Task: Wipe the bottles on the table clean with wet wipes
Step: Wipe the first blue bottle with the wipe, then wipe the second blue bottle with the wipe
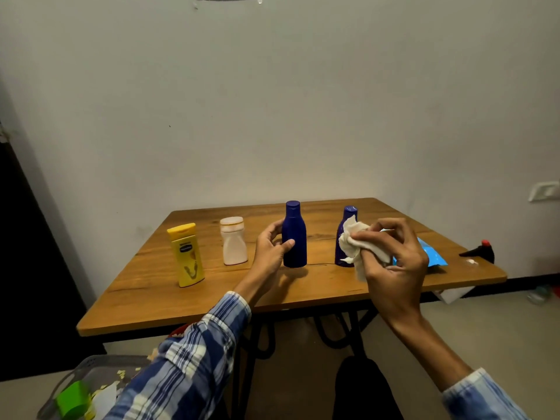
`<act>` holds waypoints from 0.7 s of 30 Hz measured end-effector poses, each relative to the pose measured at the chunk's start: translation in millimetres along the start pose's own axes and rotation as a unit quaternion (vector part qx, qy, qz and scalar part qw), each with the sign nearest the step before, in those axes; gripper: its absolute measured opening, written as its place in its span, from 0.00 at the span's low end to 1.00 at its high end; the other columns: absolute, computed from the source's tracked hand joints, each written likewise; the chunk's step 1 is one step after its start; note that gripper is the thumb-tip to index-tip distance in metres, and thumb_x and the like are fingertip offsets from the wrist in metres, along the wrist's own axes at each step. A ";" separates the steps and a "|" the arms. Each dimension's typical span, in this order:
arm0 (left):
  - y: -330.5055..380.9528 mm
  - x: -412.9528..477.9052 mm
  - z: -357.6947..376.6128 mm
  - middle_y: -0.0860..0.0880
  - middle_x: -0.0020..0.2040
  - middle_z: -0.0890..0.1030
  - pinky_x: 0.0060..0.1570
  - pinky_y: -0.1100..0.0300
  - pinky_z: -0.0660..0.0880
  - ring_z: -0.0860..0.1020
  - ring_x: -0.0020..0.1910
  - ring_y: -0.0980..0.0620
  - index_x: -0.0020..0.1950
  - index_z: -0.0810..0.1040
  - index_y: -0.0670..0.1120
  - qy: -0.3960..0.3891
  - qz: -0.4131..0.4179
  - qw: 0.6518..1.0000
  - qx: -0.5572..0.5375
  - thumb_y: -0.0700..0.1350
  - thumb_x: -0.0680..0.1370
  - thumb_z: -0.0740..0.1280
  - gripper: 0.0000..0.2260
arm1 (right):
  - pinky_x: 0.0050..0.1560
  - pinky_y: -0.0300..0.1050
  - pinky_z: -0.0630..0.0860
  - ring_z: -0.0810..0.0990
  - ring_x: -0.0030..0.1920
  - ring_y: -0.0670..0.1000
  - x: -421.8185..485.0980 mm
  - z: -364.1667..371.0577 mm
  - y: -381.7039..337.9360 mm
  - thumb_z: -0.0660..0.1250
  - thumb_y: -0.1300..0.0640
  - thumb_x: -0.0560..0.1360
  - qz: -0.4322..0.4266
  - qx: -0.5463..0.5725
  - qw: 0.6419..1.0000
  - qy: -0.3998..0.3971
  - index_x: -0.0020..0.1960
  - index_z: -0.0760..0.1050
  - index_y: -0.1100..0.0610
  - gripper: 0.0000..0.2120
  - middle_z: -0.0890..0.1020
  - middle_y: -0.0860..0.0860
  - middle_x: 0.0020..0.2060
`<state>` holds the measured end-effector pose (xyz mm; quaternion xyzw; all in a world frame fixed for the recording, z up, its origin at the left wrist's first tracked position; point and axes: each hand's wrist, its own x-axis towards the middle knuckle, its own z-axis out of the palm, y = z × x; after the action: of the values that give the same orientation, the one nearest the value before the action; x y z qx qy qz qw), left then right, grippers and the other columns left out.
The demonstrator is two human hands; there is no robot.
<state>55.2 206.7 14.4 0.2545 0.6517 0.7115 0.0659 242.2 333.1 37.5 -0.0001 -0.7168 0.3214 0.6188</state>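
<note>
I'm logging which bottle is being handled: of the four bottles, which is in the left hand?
The taller dark blue bottle, standing between the white bottle and the shorter blue bottle. The left hand has its grip round its body.

Grey basket (106,358), white wall switch (544,191)

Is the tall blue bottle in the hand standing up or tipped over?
Standing up. The tall blue bottle has its cap pointing straight up and its sides vertical, while the left hand grips its side.
</note>
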 end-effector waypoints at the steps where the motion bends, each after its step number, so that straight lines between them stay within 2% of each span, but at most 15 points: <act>1: -2.5 5.1 3.3 0.53 0.63 0.78 0.70 0.42 0.71 0.75 0.68 0.48 0.68 0.73 0.51 -0.001 -0.006 1.000 -0.002 0.29 0.78 0.64 0.23 | 0.46 0.28 0.75 0.77 0.50 0.42 1.4 -2.1 2.1 0.73 0.75 0.69 0.001 0.000 1.000 0.002 0.49 0.83 0.60 0.14 0.76 0.55 0.50; 3: -6.1 13.8 8.9 0.53 0.64 0.77 0.71 0.42 0.70 0.74 0.69 0.47 0.67 0.73 0.51 -0.005 -0.011 1.000 -0.003 0.29 0.78 0.63 0.23 | 0.46 0.28 0.75 0.76 0.50 0.40 3.8 -5.3 5.9 0.73 0.75 0.69 0.001 -0.002 1.000 0.006 0.49 0.84 0.61 0.13 0.77 0.57 0.49; 5: -9.9 20.9 14.2 0.51 0.67 0.76 0.71 0.43 0.70 0.73 0.70 0.47 0.71 0.71 0.48 -0.011 -0.012 1.000 -0.001 0.29 0.78 0.63 0.24 | 0.46 0.28 0.75 0.76 0.50 0.40 5.9 -8.0 9.6 0.72 0.75 0.69 0.004 -0.004 1.000 0.011 0.49 0.84 0.61 0.13 0.77 0.57 0.49; 9: -15.8 30.7 23.2 0.48 0.70 0.74 0.65 0.50 0.73 0.71 0.67 0.51 0.71 0.71 0.48 -0.005 -0.037 0.999 -0.010 0.28 0.79 0.60 0.24 | 0.46 0.28 0.75 0.76 0.49 0.40 8.2 -12.0 12.9 0.72 0.75 0.69 0.008 -0.002 1.000 0.015 0.49 0.83 0.59 0.15 0.77 0.57 0.50; 11: -22.5 35.4 25.1 0.52 0.66 0.75 0.67 0.43 0.73 0.71 0.70 0.48 0.63 0.74 0.56 0.000 -0.063 0.998 -0.029 0.29 0.79 0.60 0.24 | 0.46 0.29 0.75 0.76 0.49 0.41 8.9 -13.3 13.7 0.72 0.75 0.69 0.004 -0.003 1.000 0.017 0.49 0.82 0.56 0.17 0.77 0.57 0.49; 14: -31.0 41.5 25.1 0.55 0.61 0.76 0.62 0.35 0.75 0.73 0.69 0.43 0.54 0.77 0.65 0.010 -0.088 0.995 -0.055 0.30 0.79 0.61 0.26 | 0.46 0.30 0.75 0.77 0.49 0.43 9.0 -14.6 16.6 0.72 0.76 0.69 -0.001 -0.008 1.000 0.017 0.49 0.83 0.56 0.17 0.77 0.56 0.49; 19: -32.0 45.5 27.1 0.58 0.58 0.75 0.63 0.34 0.75 0.72 0.69 0.42 0.55 0.74 0.65 -0.005 -0.074 0.995 -0.063 0.30 0.80 0.61 0.26 | 0.47 0.28 0.75 0.78 0.51 0.49 6.8 -15.4 20.1 0.72 0.76 0.69 -0.001 -0.030 1.000 0.010 0.49 0.84 0.59 0.15 0.77 0.57 0.50; 21: -33.5 47.3 26.2 0.55 0.62 0.75 0.65 0.34 0.74 0.71 0.70 0.42 0.57 0.73 0.65 -0.010 -0.075 0.995 -0.060 0.30 0.80 0.61 0.26 | 0.47 0.28 0.75 0.78 0.51 0.50 6.6 -16.1 21.1 0.73 0.76 0.69 -0.002 -0.035 0.999 0.011 0.49 0.84 0.60 0.15 0.77 0.58 0.50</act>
<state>18.2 255.1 -4.1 0.2074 0.6243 0.7399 0.1407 246.5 359.8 34.0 -0.0241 -0.7211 0.2947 0.6265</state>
